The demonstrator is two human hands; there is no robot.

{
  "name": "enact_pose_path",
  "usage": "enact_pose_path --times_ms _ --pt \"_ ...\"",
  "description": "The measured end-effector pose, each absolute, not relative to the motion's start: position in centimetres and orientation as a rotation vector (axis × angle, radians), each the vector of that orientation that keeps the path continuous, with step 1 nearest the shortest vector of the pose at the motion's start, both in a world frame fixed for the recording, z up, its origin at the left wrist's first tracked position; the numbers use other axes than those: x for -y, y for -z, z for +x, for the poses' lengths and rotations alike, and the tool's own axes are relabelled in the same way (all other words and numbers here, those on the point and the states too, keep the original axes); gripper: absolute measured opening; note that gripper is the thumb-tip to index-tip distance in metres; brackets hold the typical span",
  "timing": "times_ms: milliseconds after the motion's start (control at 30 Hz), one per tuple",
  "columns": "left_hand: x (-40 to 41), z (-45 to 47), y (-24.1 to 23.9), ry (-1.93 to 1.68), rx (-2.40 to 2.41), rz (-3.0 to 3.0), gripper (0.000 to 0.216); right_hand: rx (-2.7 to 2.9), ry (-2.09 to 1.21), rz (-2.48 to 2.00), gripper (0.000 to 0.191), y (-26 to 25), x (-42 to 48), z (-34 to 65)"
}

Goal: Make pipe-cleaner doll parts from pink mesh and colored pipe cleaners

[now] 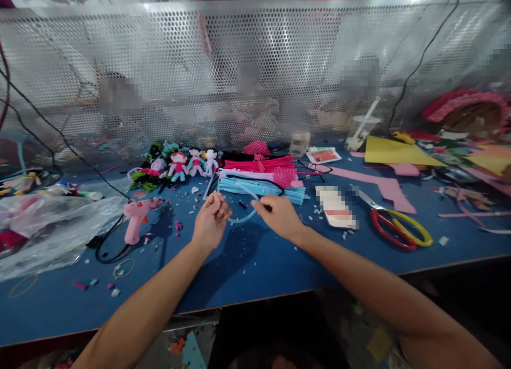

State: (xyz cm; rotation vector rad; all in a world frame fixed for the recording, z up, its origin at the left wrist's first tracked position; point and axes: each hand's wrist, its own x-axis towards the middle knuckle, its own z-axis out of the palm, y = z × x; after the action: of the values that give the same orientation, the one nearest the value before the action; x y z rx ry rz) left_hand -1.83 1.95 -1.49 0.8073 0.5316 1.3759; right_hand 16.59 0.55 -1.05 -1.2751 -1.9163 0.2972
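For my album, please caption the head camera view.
Left hand and right hand hold a curved blue strand over a blue table, dolls behind.

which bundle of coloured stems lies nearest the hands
The light blue bundle: it lies in front, closest to the left hand and right hand, while the lilac bundle and pinkish-red bundle lie behind it.

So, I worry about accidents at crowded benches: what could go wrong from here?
The pink glue gun lies to the left of the left hand; if hot, it might burn a straying hand, though heat can't be seen. The pale blue stem, curved between that hand and the right hand, might kink if pulled tight. The scissors lie beyond the right forearm and could nick a hand reaching that way.
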Motion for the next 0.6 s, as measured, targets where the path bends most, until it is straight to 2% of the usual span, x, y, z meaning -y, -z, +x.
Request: enact_pose_path --times_ms 67,100,167,333,433,600 --pt "-1.9 -1.9 1.5 -1.318 -0.518 0.811 0.019 1.771 -0.381 -1.269 0.022 1.5 -1.0 16.6" --pt "-1.9 -1.9 1.5 -1.286 -0.509 0.815 0.021 1.708 -0.448 -1.263 0.02 1.8 -1.2 16.5" --pt "-1.8 -1.9 1.5 -1.235 -0.488 0.826 0.023 1.628 -0.634 -1.242 0.027 2.1 -1.4 16.4" --pt "-1.9 -1.8 1.6 -1.259 -0.538 0.879 0.015 1.52 -1.023 -1.075 0.026 1.9 -1.5 16.5" --pt "-2.1 -1.9 1.8 -1.22 -0.625 0.896 0.008 1.421 -1.129 -1.019 0.029 1.4 -2.0 16.5" --pt "-2.0 -1.8 2.2 -1.025 -0.701 0.966 0.015 1.394 -1.148 -1.032 0.039 1.6 -2.5 16.5"
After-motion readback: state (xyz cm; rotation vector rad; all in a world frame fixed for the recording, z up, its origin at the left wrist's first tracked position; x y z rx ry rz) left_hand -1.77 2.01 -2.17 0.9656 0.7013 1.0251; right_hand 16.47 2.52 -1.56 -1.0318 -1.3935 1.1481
